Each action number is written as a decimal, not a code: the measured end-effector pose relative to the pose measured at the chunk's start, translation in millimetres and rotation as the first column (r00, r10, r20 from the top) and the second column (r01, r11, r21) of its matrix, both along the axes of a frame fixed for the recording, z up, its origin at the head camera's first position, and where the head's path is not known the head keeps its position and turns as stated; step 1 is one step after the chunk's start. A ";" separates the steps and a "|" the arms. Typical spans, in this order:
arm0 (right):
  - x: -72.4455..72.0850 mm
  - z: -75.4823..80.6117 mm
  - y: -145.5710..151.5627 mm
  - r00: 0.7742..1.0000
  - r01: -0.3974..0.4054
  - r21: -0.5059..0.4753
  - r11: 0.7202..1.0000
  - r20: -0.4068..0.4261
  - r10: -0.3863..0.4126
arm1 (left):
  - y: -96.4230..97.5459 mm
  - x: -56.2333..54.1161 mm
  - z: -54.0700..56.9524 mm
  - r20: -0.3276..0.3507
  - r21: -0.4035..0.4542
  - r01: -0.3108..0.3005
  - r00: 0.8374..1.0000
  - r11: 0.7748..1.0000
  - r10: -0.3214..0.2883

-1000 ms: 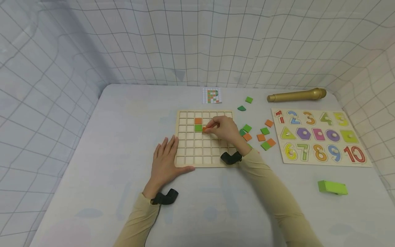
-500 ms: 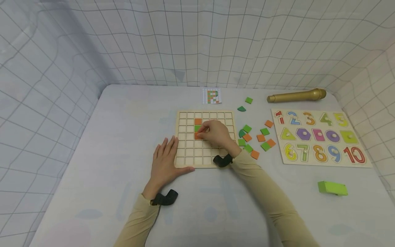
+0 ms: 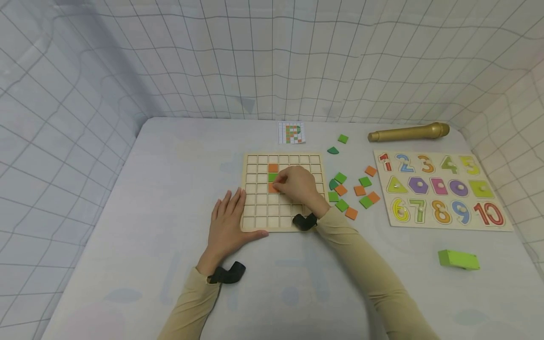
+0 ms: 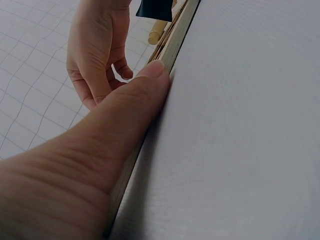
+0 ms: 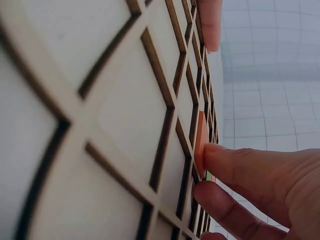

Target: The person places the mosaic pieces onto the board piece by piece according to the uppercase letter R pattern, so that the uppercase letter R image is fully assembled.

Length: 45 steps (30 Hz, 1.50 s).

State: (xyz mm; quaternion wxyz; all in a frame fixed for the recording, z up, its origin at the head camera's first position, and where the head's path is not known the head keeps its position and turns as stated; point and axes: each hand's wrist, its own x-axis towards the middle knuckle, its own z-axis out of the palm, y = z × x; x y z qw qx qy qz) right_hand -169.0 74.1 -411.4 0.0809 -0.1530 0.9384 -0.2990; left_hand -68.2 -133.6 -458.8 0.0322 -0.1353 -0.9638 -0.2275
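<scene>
My right hand (image 3: 297, 183) pinches a square orange tile (image 5: 201, 137) between thumb and forefinger. That tile sits partly tilted in a cell of the wooden grid board (image 3: 261, 210), as the right wrist view shows. Above it in the same column lie a green tile (image 3: 272, 177) and another orange tile (image 3: 273, 168). My left hand (image 3: 225, 222) lies at the board's lower left corner, fingers straight along the left side. Its thumb (image 4: 145, 80) rests along the board's near edge in the left wrist view.
Loose green and orange tiles (image 3: 341, 205) lie right of the board. A pattern card (image 3: 291, 132) is behind it. Farther right are a number-and-shape puzzle (image 3: 442, 189), a gold microphone (image 3: 408, 132) and a green block (image 3: 458, 259).
My right hand has moved left and slightly nearer with the orange tile, bringing it into the cell below the green one. The left hand has stayed put.
</scene>
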 end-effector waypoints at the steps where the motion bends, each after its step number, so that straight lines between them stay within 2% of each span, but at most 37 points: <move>1: 0.4 0.3 0.2 1.000 -0.004 0.004 1.000 -0.001 0.004 | 0.2 0.2 0.1 0.000 -0.001 -0.001 1.000 1.000 0.001; 6: 1.4 0.2 3.4 0.999 -0.041 0.009 0.999 -0.019 0.041 | 0.5 0.5 0.7 0.010 -0.002 -0.004 1.000 1.000 0.004; 9: 0.4 -0.5 6.9 0.995 -0.090 -0.003 0.996 -0.032 0.090 | 0.7 0.8 1.9 0.019 -0.004 -0.003 1.000 1.000 0.003; 16: -0.5 -3.0 15.5 0.970 -0.225 -0.017 0.974 -0.101 0.222 | 0.3 0.5 2.5 0.016 -0.013 0.004 1.000 1.000 -0.004; 21: -1.8 -3.9 26.1 0.969 -0.235 -0.075 0.969 -0.092 0.228 | 1.2 0.7 3.1 0.025 -0.008 0.000 1.000 1.000 0.000; 26: -6.0 -5.6 44.9 0.973 -0.204 -0.150 0.967 -0.137 0.184 | 1.4 0.9 2.9 0.033 -0.009 -0.003 0.999 1.000 0.003; 31: -10.6 -6.2 68.1 0.974 -0.142 -0.224 0.964 -0.204 0.096 | 0.3 0.5 1.2 0.022 -0.018 0.000 1.000 1.000 0.001; 34: -11.2 -5.6 82.4 0.969 -0.084 -0.233 0.969 -0.245 0.025 | -0.1 0.3 0.6 0.019 -0.014 0.002 1.000 1.000 -0.001; 39: -10.8 -4.6 104.3 0.946 0.035 -0.239 0.970 -0.304 -0.109 | -0.1 0.2 0.9 0.017 -0.012 0.004 1.000 1.000 -0.004; 42: -9.7 -3.4 116.0 0.934 0.122 -0.237 0.964 -0.300 -0.192 | 0.0 0.4 1.6 0.018 -0.014 0.004 1.000 1.000 -0.004; 45: -7.9 -2.6 125.9 0.928 0.213 -0.218 0.953 -0.259 -0.266 | 0.1 0.6 2.2 0.019 -0.017 0.003 1.000 1.000 -0.003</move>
